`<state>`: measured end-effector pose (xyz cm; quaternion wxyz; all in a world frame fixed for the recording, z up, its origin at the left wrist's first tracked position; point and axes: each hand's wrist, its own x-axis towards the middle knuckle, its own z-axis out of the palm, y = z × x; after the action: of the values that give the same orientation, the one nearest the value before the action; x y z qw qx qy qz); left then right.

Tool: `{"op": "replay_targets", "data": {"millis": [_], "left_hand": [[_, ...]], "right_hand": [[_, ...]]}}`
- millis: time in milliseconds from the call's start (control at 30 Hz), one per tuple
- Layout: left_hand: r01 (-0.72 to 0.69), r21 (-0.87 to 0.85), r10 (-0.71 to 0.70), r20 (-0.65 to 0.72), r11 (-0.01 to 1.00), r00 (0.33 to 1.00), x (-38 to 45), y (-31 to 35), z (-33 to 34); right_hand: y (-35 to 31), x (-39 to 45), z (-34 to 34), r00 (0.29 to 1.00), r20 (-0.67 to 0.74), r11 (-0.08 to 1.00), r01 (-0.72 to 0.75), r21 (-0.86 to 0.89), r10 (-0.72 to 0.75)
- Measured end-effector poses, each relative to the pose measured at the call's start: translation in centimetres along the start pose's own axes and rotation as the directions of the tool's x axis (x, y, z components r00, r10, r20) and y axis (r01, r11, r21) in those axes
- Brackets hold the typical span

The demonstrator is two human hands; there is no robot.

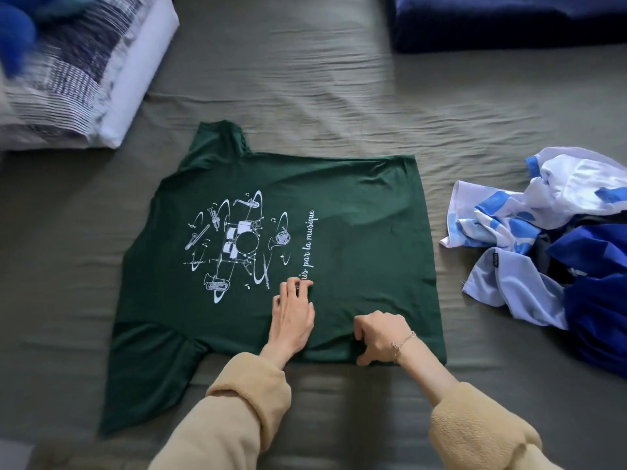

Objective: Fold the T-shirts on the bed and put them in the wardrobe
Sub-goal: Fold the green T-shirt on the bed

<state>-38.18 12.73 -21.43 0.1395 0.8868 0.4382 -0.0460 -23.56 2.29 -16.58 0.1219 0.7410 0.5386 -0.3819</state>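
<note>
A dark green T-shirt [356,205] with a white print of instruments and script lies spread flat on the bed, neck to the left, hem to the right. My left hand [293,312] rests on its middle, fingertips pinching the cloth by the script. My right hand [381,335] is curled at the shirt's near edge and grips the fabric there, thumb under the edge. One sleeve [149,371] sticks out at the lower left.
A heap of unfolded blue and white shirts [549,239] lies at the right on the grey-green bed sheet [305,96]. A striped folded duvet [78,72] sits at the upper left, a dark blue blanket [502,22] at the upper right.
</note>
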Motion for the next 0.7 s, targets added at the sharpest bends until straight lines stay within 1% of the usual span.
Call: {"op": "replay_targets", "data": {"millis": [100, 233, 300, 400, 500, 600, 667, 700], "left_hand": [[0.042, 0.0, -0.042, 0.012, 0.999, 0.999, -0.8, -3.4, -0.9], [0.03, 0.003, -0.03, 0.091, 1.0, 0.995, -1.8, -7.3, -2.1], [0.009, 0.006, -0.01, 0.121, 1.0, 0.993, -2.2, -8.6, -2.5], [0.012, -0.037, -0.005, 0.162, 0.999, 0.987, -3.4, -10.7, -3.2], [0.053, -0.103, -0.032, 0.195, 0.993, 0.98, -4.4, -12.8, -3.8], [0.138, -0.14, -0.112, 0.18, 0.981, 0.977, -4.3, -15.1, -4.3], [0.219, -0.183, -0.187, 0.175, 0.958, 0.967, -4.0, -16.7, -4.9], [0.236, -0.192, -0.204, 0.174, 0.953, 0.964, -3.6, -17.3, -5.1]], "right_hand": [[-1.6, 0.4, 0.0, 1.0, -0.006, 0.992, -0.006, -0.128, 0.006], [-3.3, 0.7, 0.4, 0.998, -0.036, 0.962, -0.051, -0.27, 0.043], [-3.4, 0.8, 0.7, 0.996, -0.044, 0.953, -0.081, -0.293, 0.071], [-4.2, 0.7, 1.0, 0.99, -0.063, 0.94, -0.139, -0.312, 0.126], [-4.8, 0.7, 1.1, 0.981, -0.042, 0.931, -0.195, -0.307, 0.191], [-5.8, 0.9, 0.4, 0.969, 0.038, 0.913, -0.218, -0.346, 0.245], [-7.0, 1.6, -0.4, 0.962, 0.072, 0.919, -0.227, -0.322, 0.263], [-7.6, 2.1, -0.8, 0.964, 0.061, 0.93, -0.23, -0.287, 0.257]]}}
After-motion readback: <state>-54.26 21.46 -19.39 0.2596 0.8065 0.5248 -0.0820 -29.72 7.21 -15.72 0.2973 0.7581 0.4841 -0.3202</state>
